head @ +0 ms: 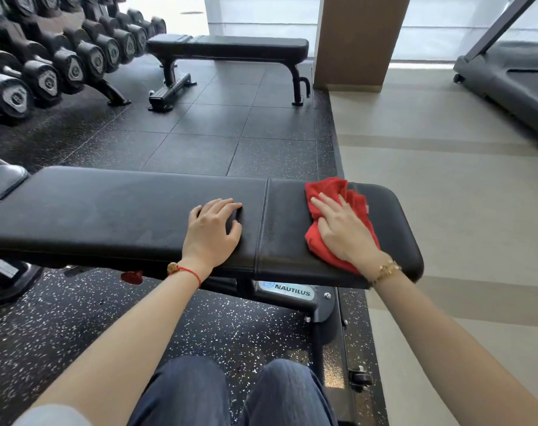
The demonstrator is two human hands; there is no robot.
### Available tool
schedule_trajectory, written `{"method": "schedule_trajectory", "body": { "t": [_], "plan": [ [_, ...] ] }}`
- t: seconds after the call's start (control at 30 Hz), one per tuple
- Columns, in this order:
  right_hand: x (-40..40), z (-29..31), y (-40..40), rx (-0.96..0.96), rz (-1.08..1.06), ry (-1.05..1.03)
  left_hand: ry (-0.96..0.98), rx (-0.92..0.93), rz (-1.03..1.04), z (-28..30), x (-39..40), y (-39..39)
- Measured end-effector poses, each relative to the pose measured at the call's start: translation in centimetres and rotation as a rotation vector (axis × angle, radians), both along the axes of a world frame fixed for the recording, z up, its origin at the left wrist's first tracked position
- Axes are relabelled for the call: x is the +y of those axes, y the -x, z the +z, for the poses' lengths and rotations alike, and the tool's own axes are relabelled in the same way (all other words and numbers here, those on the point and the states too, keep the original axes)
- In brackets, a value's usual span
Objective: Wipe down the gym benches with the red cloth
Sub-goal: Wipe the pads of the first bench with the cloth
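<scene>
A person's view looking down at 2 bare forearms reaching over a black padded bench [138, 210] that runs left to right across the frame. The right hand [343, 230] lies flat on a red cloth [329, 187], fingers straight and slightly spread, pressing it onto the short pad at the bench's right end. The cloth is bunched, with folds showing beyond the fingertips and under the wrist. The left hand [213, 232] rests on the long pad, just left of the seam between the 2 pads, fingers lightly bent and a little apart, holding nothing; it seems to be steadying the person.

The cloth looks soft, light and limp, so it will likely crumple and slide under a push unless a flat palm pins it; spreading it wider would cover more pad. The vinyl looks smooth and firm, so the cloth should glide easily. Faint dull marks show on the long pad.

A second bench [227, 46] stands farther back, well apart, beside a rack of dumbbells [61, 56] at the left. A treadmill [507, 78] sits at the far right on pale flooring.
</scene>
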State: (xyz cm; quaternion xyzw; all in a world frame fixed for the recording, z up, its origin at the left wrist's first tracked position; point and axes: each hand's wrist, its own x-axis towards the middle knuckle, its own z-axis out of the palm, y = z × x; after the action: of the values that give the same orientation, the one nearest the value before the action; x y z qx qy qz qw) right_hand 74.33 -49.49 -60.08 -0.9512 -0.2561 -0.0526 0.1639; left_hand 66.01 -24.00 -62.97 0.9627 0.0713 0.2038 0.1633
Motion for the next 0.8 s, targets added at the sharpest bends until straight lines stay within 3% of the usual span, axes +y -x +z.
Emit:
{"method": "schedule_trajectory", "body": {
  "t": [0.1,0.23,0.43,0.63,0.8],
  "plan": [
    [3.5,0.0,-2.7,0.002,-0.012,0.136,0.003,0.001,-0.005,-0.1,0.2,0.0],
    [9.2,-0.2,-2.4,0.016,0.063,0.165,0.022,-0.049,-0.007,-0.1,0.2,-0.1],
    [9.4,-0.8,3.7,0.012,0.167,-0.045,0.159,-0.124,-0.027,0.5,0.3,0.7],
    [8.2,-0.3,2.6,0.048,-0.056,-0.037,0.092,-0.110,-0.077,1.7,5.9,2.0],
    [14.3,0.3,1.8,0.038,-0.144,0.002,-0.006,-0.043,-0.016,1.5,15.0,3.7]
  ]
}}
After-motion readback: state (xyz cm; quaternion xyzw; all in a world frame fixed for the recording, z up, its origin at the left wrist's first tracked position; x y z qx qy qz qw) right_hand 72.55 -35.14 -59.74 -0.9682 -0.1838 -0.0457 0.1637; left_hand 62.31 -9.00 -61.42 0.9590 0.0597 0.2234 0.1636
